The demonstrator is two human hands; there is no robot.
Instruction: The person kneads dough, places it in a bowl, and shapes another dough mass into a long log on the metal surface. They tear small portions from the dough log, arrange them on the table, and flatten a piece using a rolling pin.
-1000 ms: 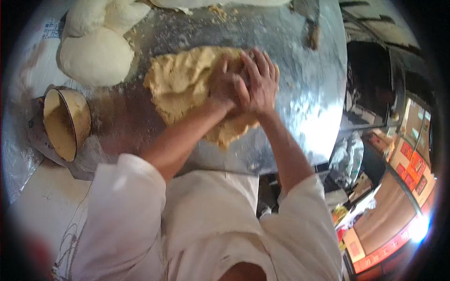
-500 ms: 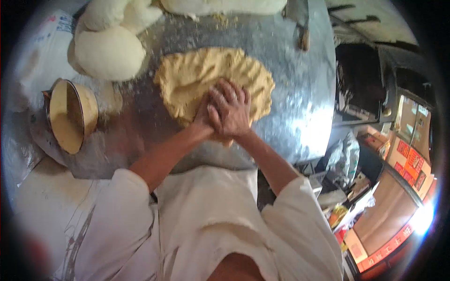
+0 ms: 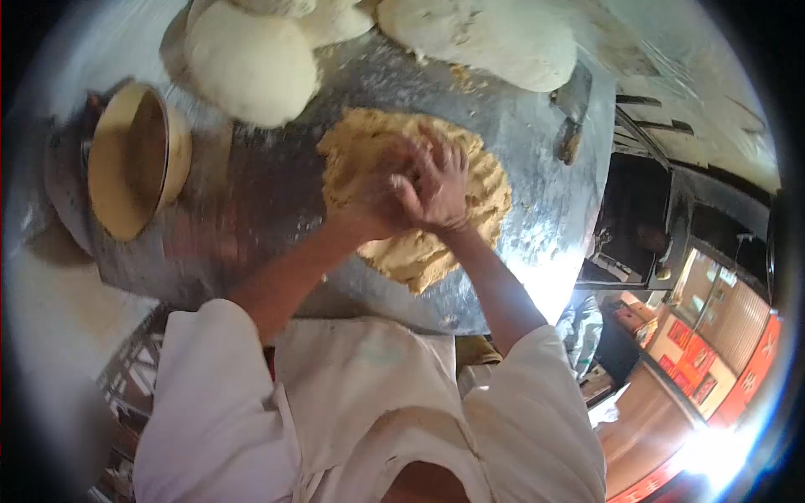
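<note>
A broad slab of yellowish dough [image 3: 352,151] with a lumpy, ridged surface lies on the metal worktop [image 3: 277,168]. My left hand [image 3: 381,199] presses on the middle of it, its fingers blurred and largely covered by the other hand. Over it, my right hand [image 3: 436,180] lies with its thumb out and its fingers somewhat apart, pressing down without gripping anything. The dough spreads out around both hands, with thick uneven edges.
Pale dough masses [image 3: 251,67] lie at the back left, and another large one [image 3: 495,38] at the back. A yellowish bowl [image 3: 126,168] tilts at the left edge. A tool with a wooden handle [image 3: 569,141] lies back right. Boxes [image 3: 692,356] stand beyond the right side.
The view has shifted, moving the worktop objects within the frame. My hands went from the dough's right part to its near edge, then forward to its middle. The slab's outline has changed.
</note>
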